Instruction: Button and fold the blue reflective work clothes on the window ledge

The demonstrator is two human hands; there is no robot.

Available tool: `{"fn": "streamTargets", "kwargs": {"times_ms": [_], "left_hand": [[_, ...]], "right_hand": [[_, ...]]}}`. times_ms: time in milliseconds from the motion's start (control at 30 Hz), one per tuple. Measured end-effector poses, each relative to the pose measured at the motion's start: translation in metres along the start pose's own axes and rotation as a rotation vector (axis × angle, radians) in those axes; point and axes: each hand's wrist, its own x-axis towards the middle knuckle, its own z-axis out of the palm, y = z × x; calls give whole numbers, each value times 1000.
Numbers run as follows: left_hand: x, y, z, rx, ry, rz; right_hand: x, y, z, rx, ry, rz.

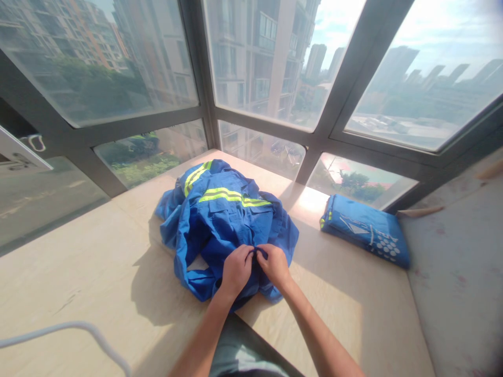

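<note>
A blue work jacket (pixel 228 220) with yellow and silver reflective stripes lies crumpled on the pale stone sill. My left hand (pixel 237 268) pinches the jacket's front near its lower edge. Right beside it, my right hand (pixel 272 264) grips the same front edge, the fingertips of both hands almost meeting. Whatever small part sits between the fingers is hidden by them. One sleeve bends out to the left and leaves a gap where the sill shows through.
A folded blue garment (pixel 365 230) with white print rests at the right by the wall (pixel 459 262). Grey-framed windows (pixel 267 128) rise behind the sill (pixel 98 277). A white cable (pixel 78 325) curves across the lower left. A white casement edge (pixel 23 152) juts in at far left.
</note>
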Motion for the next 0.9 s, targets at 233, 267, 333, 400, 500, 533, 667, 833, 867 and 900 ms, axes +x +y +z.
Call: {"fn": "streamTargets", "kwargs": {"times_ms": [233,267,333,400,500,533,667,833,867,900], "left_hand": [[-5,-6,2,-94,34,-20],[-5,-7,1,-108,35,-23],[-6,-9,0,-132,29,-30],[-5,-11,-1,-158,12,-42],[-4,-12,-3,-203,-14,-68],[-4,-13,-3,-219,-13,-80],[-4,-16,-1,-301,11,-144],[-7,-15,6,-363,-24,-187],[-8,-13,6,-357,-26,-184],[-8,-12,6,-348,-27,-176]], "right_hand": [[-2,1,2,26,44,36],[-1,1,3,45,43,40],[0,2,4,73,39,48],[1,3,4,85,31,39],[2,2,3,98,31,24],[2,2,2,108,35,27],[2,2,4,168,75,58],[6,7,11,380,85,185],[7,8,11,421,70,208],[8,10,11,452,67,227]]}}
